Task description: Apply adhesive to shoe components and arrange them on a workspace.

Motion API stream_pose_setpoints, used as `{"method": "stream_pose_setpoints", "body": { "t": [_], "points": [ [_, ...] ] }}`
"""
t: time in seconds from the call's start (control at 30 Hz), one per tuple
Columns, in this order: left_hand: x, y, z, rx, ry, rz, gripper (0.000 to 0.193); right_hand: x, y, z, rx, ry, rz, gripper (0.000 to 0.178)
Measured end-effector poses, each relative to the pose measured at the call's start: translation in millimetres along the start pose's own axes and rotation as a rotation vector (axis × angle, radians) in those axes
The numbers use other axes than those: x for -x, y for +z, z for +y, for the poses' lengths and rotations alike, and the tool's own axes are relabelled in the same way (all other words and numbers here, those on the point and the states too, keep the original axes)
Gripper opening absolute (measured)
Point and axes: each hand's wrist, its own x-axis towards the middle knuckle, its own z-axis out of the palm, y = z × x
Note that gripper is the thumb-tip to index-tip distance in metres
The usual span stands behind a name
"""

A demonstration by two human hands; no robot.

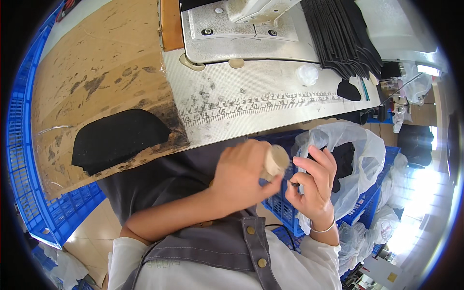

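one beige roll (277, 160) near smudged table (270, 79), blue crates (72, 218) around

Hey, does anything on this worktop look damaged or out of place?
Yes, mostly marks. The brown board at left has dark scuffs, with blackened patches toward its right edge; the white worktop beside it is smudged near the ruler scale. They stand out against paler surfaces. I can't see a spill.

i'm in a sewing wkshp, i.e. white sewing machine (241, 41) on my table (270, 75) w/ printed ruler (256, 108), stacked blk fabric pcs (338, 36), blue plastic crates (21, 159) nearby.
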Motion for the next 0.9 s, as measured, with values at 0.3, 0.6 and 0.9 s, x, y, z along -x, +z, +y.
{"method": "stream_pose_setpoints", "body": {
  "t": [0.3, 0.6, 0.9],
  "points": [
    [0, -8, -3, 0.077, -0.013, -0.007, 0.049, 18, -4, 1, -0.232, 0.225, 0.220, 0.024],
    [1, -10, -1, 0.057, -0.028, -0.017, 0.050, 0, 11, 1, -0.428, 0.297, 0.298, 0.017],
    [14, -19, 7, 0.142, 0.147, -0.061, 0.050, 7, 6, 13, -0.920, 0.372, 0.298, 0.024]
  ]
}}
